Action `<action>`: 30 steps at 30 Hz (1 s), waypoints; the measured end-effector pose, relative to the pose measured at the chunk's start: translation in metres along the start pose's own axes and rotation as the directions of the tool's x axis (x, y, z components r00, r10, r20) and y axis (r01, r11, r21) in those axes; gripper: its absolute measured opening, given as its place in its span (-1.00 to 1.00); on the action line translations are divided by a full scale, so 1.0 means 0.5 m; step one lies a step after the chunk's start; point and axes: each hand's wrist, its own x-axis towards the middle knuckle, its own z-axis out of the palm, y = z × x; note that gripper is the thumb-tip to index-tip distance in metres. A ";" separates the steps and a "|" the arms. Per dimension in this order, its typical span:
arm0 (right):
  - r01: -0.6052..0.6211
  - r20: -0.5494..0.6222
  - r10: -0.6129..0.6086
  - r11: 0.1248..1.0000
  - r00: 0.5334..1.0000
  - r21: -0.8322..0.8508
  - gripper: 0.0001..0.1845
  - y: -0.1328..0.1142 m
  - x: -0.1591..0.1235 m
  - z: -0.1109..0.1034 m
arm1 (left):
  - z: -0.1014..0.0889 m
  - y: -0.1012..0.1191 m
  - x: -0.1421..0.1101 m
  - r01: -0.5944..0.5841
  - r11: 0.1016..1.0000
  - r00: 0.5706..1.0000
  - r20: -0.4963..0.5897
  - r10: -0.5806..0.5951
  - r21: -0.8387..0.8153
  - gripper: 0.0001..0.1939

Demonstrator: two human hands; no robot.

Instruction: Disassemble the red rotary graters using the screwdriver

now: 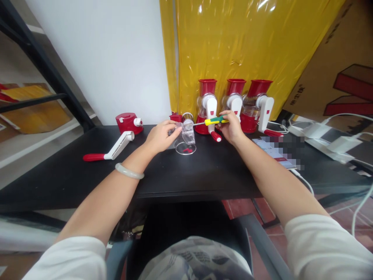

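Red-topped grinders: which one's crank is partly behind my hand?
The middle grinder: your right hand hides part of its crank; the other two show red handles.

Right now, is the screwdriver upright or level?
The screwdriver is roughly level: the right hand grips its handle, and its shaft points sideways toward the clear part in the left hand.

We are seeing yellow and green on the screwdriver [212,121], colourless transparency in the plastic housing [189,135], red with white on the rotary graters [236,86] and crank handle [116,149]. We are wearing white sleeves [314,241] and a milky bangle [129,172]. Black is covering the tabletop [218,167], yellow the glossy film [227,46].
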 end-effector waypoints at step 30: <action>0.110 -0.007 -0.114 0.976 0.993 -0.188 -0.51 0.019 0.013 -0.010 | 0.001 0.000 -0.001 0.002 1.000 1.000 -0.005 -0.002 0.015 -0.48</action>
